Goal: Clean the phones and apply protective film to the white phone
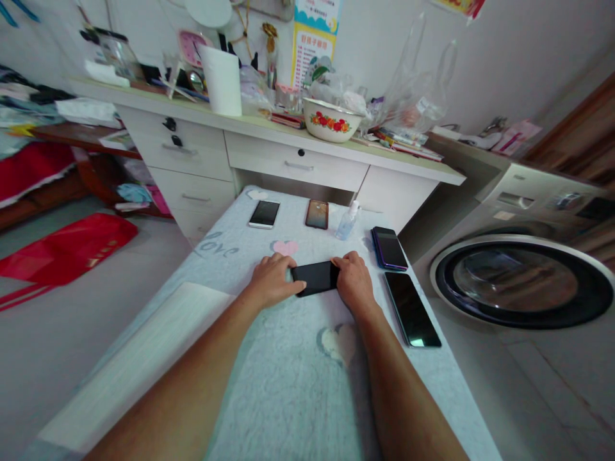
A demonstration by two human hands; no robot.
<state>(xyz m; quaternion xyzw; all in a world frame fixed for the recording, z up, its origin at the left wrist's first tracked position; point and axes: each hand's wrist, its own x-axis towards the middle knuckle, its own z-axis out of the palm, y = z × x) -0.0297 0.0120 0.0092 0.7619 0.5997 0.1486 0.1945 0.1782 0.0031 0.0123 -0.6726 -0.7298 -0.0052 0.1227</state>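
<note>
A black smartphone (317,278) lies sideways between my hands, low over the cloth-covered table (288,397); I cannot tell whether it touches the cloth. My left hand (275,280) grips its left end, thumb on the front. At the right end, my right hand (354,282) is closed on the phone with its fingers bent. Beyond them are a white-edged phone (264,214), a brown-looking phone (317,214) and a clear spray bottle (346,223) standing upright. To the right lie a purple-edged phone (389,248) and a larger dark phone (413,310).
A white sheet or roll (139,365) lies along the table's left side. Behind stands a white desk (298,160) carrying a floral bowl (331,120) and a paper roll (221,80). A washing machine (519,211) is at the right; a red bag (72,250) lies on the floor.
</note>
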